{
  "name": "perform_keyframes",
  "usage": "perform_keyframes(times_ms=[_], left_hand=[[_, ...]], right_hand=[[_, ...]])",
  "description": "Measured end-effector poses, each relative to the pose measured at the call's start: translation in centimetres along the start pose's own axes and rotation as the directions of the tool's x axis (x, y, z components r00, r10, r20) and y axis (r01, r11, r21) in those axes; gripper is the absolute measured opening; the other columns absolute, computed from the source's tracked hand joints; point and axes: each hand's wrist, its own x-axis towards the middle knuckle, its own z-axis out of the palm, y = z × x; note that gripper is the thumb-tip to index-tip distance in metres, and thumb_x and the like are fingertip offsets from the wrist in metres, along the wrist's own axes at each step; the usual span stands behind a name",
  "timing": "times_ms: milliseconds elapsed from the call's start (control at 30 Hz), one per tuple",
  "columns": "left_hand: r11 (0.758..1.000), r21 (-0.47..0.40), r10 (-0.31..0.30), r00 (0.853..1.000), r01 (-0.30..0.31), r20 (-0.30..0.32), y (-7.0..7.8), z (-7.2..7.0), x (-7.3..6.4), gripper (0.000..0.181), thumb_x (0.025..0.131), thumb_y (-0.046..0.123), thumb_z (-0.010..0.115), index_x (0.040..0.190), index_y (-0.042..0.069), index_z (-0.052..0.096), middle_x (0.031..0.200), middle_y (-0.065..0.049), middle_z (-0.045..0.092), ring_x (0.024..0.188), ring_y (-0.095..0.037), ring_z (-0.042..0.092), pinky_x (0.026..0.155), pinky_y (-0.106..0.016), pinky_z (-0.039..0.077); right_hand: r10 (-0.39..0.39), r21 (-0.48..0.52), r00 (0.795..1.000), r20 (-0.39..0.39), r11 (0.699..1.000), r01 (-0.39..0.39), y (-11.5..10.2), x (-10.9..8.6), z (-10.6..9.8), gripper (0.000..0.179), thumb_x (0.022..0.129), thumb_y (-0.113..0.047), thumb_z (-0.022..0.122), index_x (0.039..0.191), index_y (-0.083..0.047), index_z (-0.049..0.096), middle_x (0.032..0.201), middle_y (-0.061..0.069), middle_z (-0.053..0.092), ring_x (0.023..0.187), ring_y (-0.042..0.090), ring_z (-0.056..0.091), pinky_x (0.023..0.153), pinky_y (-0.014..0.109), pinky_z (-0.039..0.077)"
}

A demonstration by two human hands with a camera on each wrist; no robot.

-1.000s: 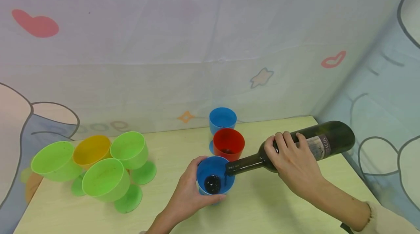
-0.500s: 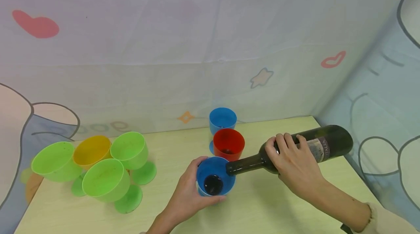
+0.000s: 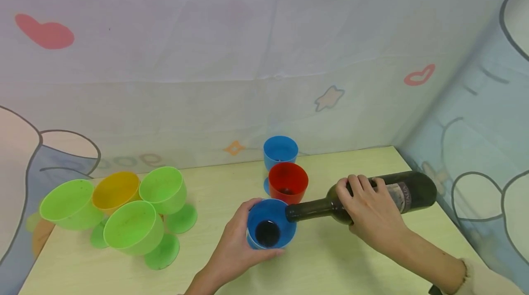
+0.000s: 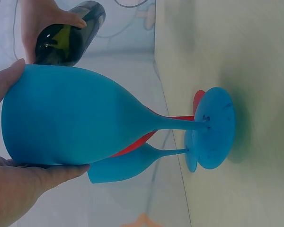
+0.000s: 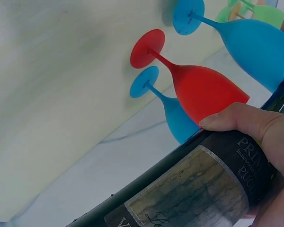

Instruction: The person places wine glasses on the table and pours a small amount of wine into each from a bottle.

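Note:
My left hand (image 3: 233, 246) grips the bowl of a blue plastic goblet (image 4: 75, 118), which stands upright on its foot on the table. Dark liquid (image 3: 267, 233) covers the bottom of the bowl. A dark glass wine bottle (image 3: 417, 190) is held by my right hand (image 3: 374, 217) around its upper body. The bottle lies almost level, its mouth just over the goblet's right rim; no stream shows from it. In the right wrist view, the bottle's label (image 5: 194, 189) faces the camera.
Behind the held goblet stand a red goblet (image 3: 288, 178) with a little dark liquid and another blue goblet (image 3: 280, 149). On the left of the table (image 3: 211, 258) cluster three green goblets (image 3: 133, 228) and an orange one (image 3: 116, 189). A patterned cloth (image 3: 206, 56) hangs behind.
The bottle's base has come down and the bottle is flatter than before. A dark streak inside the goblet below the mouth is gone, and the liquid's surface looks calmer. My left hand stays in place.

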Motion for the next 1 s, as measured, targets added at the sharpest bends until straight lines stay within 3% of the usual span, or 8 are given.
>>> perform_keyframes(times_ms=[400, 733, 1000], left_hand=[[0.999, 0.02, -0.05, 0.998, 0.049, 0.039, -0.1, -0.1, 0.0, 0.084, 0.064, 0.034, 0.083, 0.13, 0.013, 0.037, 0.124, -0.005, 0.048, 0.113, -0.029, 0.044, 0.077, -0.04, 0.049], [0.997, 0.059, -0.05, 0.997, 0.047, 0.053, -0.1, -0.5, 0.0, 0.083, 0.064, 0.035, 0.082, 0.131, 0.012, 0.037, 0.124, -0.006, 0.048, 0.113, -0.029, 0.044, 0.077, -0.04, 0.049], [0.996, 0.066, -0.06, 0.998, 0.061, -0.018, 0.1, -1.8, 0.1, 0.085, 0.061, 0.034, 0.084, 0.13, 0.014, 0.039, 0.123, -0.004, 0.05, 0.111, -0.029, 0.046, 0.076, -0.04, 0.05]], right_hand=[[0.007, 0.023, 0.999, 0.032, 1.0, -0.007, -0.2, -0.4, 0.5, 0.079, 0.04, -0.027, 0.089, 0.099, 0.001, 0.044, 0.088, 0.017, 0.05, 0.078, 0.033, 0.051, 0.063, 0.048, 0.041], [0.02, 0.06, 0.997, 0.068, 0.998, -0.024, -0.5, -0.5, 0.7, 0.074, 0.043, -0.023, 0.087, 0.099, 0.0, 0.045, 0.088, 0.016, 0.051, 0.079, 0.032, 0.052, 0.064, 0.047, 0.041], [0.044, 0.119, 0.994, 0.101, 0.991, -0.056, -0.3, -0.5, 0.9, 0.072, 0.044, -0.023, 0.087, 0.099, -0.002, 0.044, 0.089, 0.015, 0.052, 0.08, 0.032, 0.053, 0.066, 0.047, 0.042]])
